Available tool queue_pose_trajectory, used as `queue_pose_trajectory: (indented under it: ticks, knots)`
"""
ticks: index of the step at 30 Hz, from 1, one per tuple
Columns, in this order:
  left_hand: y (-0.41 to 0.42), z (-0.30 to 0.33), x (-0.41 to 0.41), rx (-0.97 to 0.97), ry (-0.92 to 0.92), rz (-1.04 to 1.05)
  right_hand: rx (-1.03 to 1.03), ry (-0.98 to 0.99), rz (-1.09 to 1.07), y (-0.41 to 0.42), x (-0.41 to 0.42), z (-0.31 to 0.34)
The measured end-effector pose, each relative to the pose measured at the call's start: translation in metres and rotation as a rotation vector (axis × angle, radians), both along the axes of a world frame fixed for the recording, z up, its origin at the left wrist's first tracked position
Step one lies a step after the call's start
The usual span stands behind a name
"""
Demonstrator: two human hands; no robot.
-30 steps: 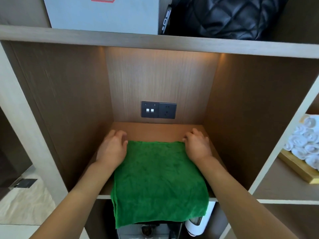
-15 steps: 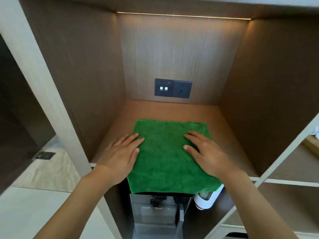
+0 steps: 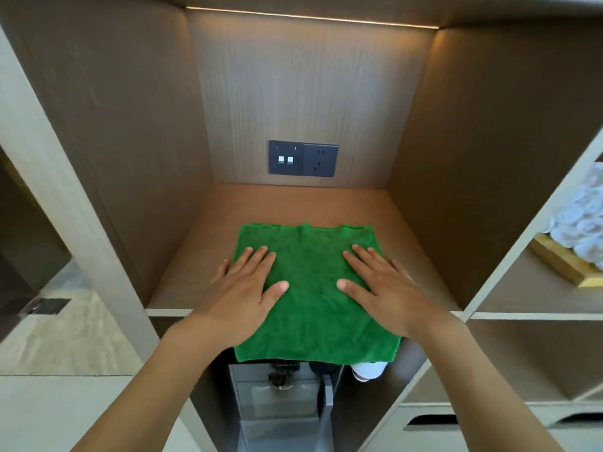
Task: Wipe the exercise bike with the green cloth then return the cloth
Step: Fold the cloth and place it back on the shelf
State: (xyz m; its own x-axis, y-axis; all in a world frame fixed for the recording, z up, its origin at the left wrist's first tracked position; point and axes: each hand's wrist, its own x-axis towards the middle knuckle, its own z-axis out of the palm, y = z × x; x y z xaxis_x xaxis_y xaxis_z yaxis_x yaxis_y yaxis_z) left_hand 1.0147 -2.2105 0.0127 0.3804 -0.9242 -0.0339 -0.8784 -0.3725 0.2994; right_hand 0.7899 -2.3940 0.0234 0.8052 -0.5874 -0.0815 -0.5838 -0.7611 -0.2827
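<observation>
Chg vs 1 s ago: both hands were at the far corners of the green cloth (image 3: 315, 288), fingers curled at its back edge, w/ a long flap hanging off the shelf front. Now left hand (image 3: 243, 295) and right hand (image 3: 388, 290) lie flat on top, fingers straight and spread, palms down. No grip on the fabric, just pressing/smoothing. Cloth sits further into the cubby (image 3: 293, 203); only a short strip overhangs the front edge.

Meaning, imo: this is the return step, basically done. Cloth is laid flat in its cubby, nothing bunched. Left to do is lift hands off, maybe nudge the front strip in. No exercise bike in view, so can't verify the wipe from here.

Containers:
- Main cubby: holds the green cloth only; dark socket/switch plate (image 3: 303, 158) on back wall, LED strip along the top.
- Cubby below: grey appliance (image 3: 277, 396), looks like a coffee machine, plus a white object (image 3: 368, 370) partly hidden under the cloth edge; can't ID it.
- Right-hand cubby: wooden tray (image 3: 564, 261) w/ rolled white towels (image 3: 584, 220), partly cut off by the divider.
</observation>
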Motion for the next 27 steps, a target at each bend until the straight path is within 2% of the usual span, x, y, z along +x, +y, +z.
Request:
queue_pose_trajectory:
  ticks: [6,11,14,17,19,22,27]
  knots:
    - [-0.042,0.001,0.038,0.065,-0.063,0.053,-0.036,0.077,-0.046,-0.052,0.036,0.005]
    - [-0.029,-0.002,0.032,0.075,-0.073,0.082,-0.038,0.011,-0.059,-0.05,0.016,0.0]
    - [-0.024,0.001,0.022,0.034,-0.129,0.079,-0.163,-0.001,-0.053,-0.03,0.005,0.0]
    - [-0.033,0.006,0.004,-0.082,-0.118,-0.02,-0.176,-0.158,0.069,0.011,0.017,0.002]
    - [-0.04,0.006,-0.005,-0.036,-0.08,-0.037,-0.113,-0.126,0.102,0.033,0.025,0.0]
    - [-0.037,0.0,-0.007,-0.001,-0.102,-0.025,-0.189,-0.039,0.059,0.049,0.018,-0.007]
    - [-0.008,-0.007,-0.021,-0.008,-0.112,-0.045,-0.2,-0.057,0.041,0.078,-0.023,-0.025]
